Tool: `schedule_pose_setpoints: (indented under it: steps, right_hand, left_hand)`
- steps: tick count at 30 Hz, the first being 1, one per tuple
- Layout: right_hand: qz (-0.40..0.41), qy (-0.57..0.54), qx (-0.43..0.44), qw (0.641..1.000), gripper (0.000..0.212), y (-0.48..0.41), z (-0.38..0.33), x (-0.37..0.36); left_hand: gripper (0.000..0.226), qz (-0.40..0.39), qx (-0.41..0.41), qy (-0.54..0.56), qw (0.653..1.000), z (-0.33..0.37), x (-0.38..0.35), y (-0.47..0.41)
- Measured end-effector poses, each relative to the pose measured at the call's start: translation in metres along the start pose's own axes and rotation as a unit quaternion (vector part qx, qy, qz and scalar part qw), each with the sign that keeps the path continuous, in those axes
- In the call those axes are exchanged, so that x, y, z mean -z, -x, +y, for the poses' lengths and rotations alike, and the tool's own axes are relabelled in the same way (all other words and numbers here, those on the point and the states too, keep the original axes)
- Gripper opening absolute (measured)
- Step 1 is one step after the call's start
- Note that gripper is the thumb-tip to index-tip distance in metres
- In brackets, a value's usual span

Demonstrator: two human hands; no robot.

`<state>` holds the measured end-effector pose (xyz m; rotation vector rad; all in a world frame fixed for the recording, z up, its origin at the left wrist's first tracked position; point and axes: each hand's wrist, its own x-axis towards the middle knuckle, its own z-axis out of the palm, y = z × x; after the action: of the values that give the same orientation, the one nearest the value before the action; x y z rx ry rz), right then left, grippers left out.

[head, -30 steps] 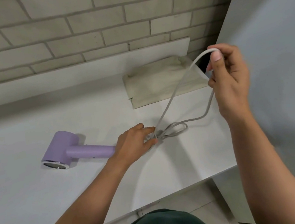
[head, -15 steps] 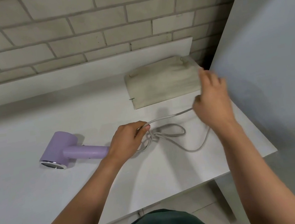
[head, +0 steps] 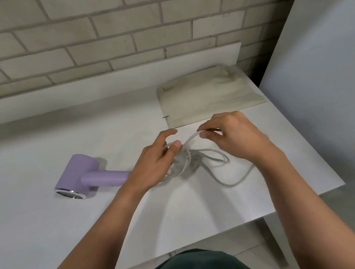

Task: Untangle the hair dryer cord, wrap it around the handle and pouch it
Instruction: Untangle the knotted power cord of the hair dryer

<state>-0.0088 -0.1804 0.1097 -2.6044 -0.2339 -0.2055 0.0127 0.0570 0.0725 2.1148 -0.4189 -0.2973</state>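
Lilac hair dryer point(head: 80, 177) lies on the tabletop point(head: 47, 221), its grey cord point(head: 218, 162) knotted between both hands, fingers of the left hand point(head: 155, 161) pinching the tangle, fingers of the right hand point(head: 238, 139) pinching a raised loop; untangling unfinished, wrapping not begun, beige pouch point(head: 208, 100) behind untouched.

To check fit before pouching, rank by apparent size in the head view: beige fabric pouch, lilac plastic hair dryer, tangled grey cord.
1. beige fabric pouch
2. lilac plastic hair dryer and tangled grey cord: similar spread, so unranked.
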Motion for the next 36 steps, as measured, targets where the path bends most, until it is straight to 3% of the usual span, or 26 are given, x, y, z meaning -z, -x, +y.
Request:
schedule_pose_setpoints:
  steps: [4,8,14,19,25,28,32,33,36]
  right_hand:
    - [-0.009,-0.088,-0.026,0.996,0.013,0.002,0.008,0.027]
    - [-0.051,-0.105,-0.067,0.991,0.011,0.008,0.011,0.03]
    - [-0.231,-0.128,-0.067,0.962,0.012,0.027,0.009,0.019]
    - [-0.309,-0.058,-0.091,0.945,0.015,0.024,0.013,-0.021]
    - [-0.257,0.043,-0.09,0.961,0.022,0.021,0.013,-0.062]
    - [-0.268,-0.008,-0.065,0.961,0.026,0.02,0.008,-0.049]
    - [-0.006,-0.142,-0.072,0.987,0.011,0.018,0.003,-0.024]
    - [0.009,-0.137,-0.085,0.987,0.01,0.015,0.005,-0.024]
    - [-0.092,-0.163,-0.154,0.97,0.034,0.012,0.011,-0.028]
  left_hand:
    - [0.022,-0.026,0.002,0.031,0.999,-0.001,0.006,0.0]
    - [0.017,0.006,0.002,0.054,0.998,-0.008,0.008,-0.002]
    - [0.02,0.038,0.025,0.154,0.987,-0.016,0.013,-0.005]
    - [0.018,0.039,0.029,0.198,0.979,-0.008,0.012,-0.005]
    - [0.016,0.016,0.004,0.195,0.981,-0.005,0.015,-0.003]
    - [0.016,0.015,-0.016,0.198,0.98,-0.003,0.014,0.002]
    - [0.021,0.007,-0.05,0.149,0.988,-0.004,0.011,0.01]
    - [0.022,0.0,-0.054,0.147,0.988,-0.005,0.011,0.012]
    - [0.018,-0.012,-0.119,0.045,0.992,-0.01,0.012,0.018]
